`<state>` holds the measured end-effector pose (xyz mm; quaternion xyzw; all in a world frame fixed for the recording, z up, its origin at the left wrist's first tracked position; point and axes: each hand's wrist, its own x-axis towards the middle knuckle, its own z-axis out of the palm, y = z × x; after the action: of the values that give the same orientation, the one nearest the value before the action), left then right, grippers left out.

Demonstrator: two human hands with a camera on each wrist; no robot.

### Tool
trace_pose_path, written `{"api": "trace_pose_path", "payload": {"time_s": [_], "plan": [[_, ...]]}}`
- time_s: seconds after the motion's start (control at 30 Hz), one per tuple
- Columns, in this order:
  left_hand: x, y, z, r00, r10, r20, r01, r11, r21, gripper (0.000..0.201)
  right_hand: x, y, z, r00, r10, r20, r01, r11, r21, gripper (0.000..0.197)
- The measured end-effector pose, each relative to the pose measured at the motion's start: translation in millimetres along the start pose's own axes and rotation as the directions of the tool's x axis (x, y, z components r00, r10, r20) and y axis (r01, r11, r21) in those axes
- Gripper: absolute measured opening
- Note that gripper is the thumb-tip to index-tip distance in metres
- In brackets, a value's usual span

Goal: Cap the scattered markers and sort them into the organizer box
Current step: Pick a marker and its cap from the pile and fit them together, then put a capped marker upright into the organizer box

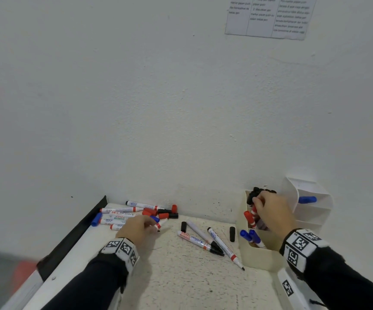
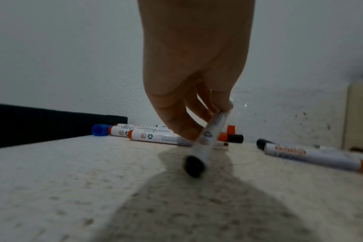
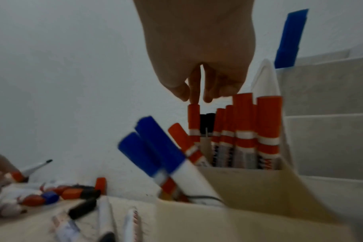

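Observation:
My left hand (image 1: 146, 225) pinches an uncapped white marker (image 2: 211, 131) with an orange collar, lifting it tilted just above the table beside a pile of markers and loose caps (image 1: 131, 214). My right hand (image 1: 267, 209) hovers over the cream organizer box (image 1: 259, 253). One straight fingertip touches the top of a red-capped marker (image 3: 194, 119) standing in the middle compartment; thumb and other fingers stay above the cap. Black-capped markers (image 1: 257, 192) fill the back compartment, and blue-capped ones (image 3: 155, 147) lean in the front one. Three markers (image 1: 203, 240) lie mid-table, one of them uncapped.
Two loose black caps (image 1: 183, 226) (image 1: 232, 233) lie by the mid-table markers. A white tiered holder (image 1: 315, 211) with a blue marker (image 1: 307, 199) stands behind the box. A black rail (image 1: 80, 227) lines the table's left edge, and the wall rises right behind everything.

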<state>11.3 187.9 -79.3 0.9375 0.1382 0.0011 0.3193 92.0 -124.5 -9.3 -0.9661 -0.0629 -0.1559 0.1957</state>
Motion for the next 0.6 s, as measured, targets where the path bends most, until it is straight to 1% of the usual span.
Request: {"api": "trace_pose_path", "payload": {"time_s": [0.07, 0.13, 0.2, 0.27, 0.33, 0.4, 0.43, 0.5, 0.53, 0.6], "plan": [[2, -1, -5, 0.999, -0.028, -0.031, 0.024, 0.993, -0.112, 0.016, -1, -8, 1, 0.993, -0.031, -0.115, 0.034, 0.999, 0.032, 0.017], [1, -2, -9, 0.995, -0.086, -0.049, 0.075, 0.978, -0.195, 0.016, 0, -24, -2, 0.974, -0.083, -0.211, 0.106, 0.99, 0.097, 0.015], [2, -4, -10, 0.991, -0.115, -0.07, 0.097, 0.972, -0.215, 0.017, 0, -50, -4, 0.952, -0.151, -0.265, 0.2, 0.966, 0.167, 0.014], [2, -7, -11, 0.986, -0.135, -0.098, 0.11, 0.967, -0.229, 0.019, -1, -80, -3, 0.945, -0.199, -0.261, 0.263, 0.934, 0.24, 0.014], [2, -13, -11, 0.98, -0.149, -0.131, 0.112, 0.961, -0.251, 0.02, -1, -106, 7, 0.963, -0.216, -0.163, 0.257, 0.918, 0.302, 0.014], [2, -18, -11, 0.977, -0.155, -0.147, 0.111, 0.956, -0.27, 0.019, -1, -124, 24, 0.979, -0.204, 0.014, 0.19, 0.932, 0.31, 0.015], [2, -20, -10, 0.977, -0.155, -0.146, 0.111, 0.957, -0.27, 0.017, -2, -130, 34, 0.974, -0.193, 0.119, 0.151, 0.944, 0.294, 0.015], [3, -23, -8, 0.978, -0.149, -0.147, 0.107, 0.959, -0.261, 0.018, -4, -136, 54, 0.936, -0.169, 0.309, 0.092, 0.964, 0.248, 0.016], [3, -24, -6, 0.978, -0.146, -0.148, 0.105, 0.96, -0.258, 0.018, -6, -137, 64, 0.911, -0.16, 0.381, 0.082, 0.974, 0.213, 0.019], [4, -24, -2, 0.979, -0.143, -0.145, 0.103, 0.962, -0.253, 0.018, -9, -135, 84, 0.866, -0.146, 0.478, 0.093, 0.987, 0.133, 0.026]]}}
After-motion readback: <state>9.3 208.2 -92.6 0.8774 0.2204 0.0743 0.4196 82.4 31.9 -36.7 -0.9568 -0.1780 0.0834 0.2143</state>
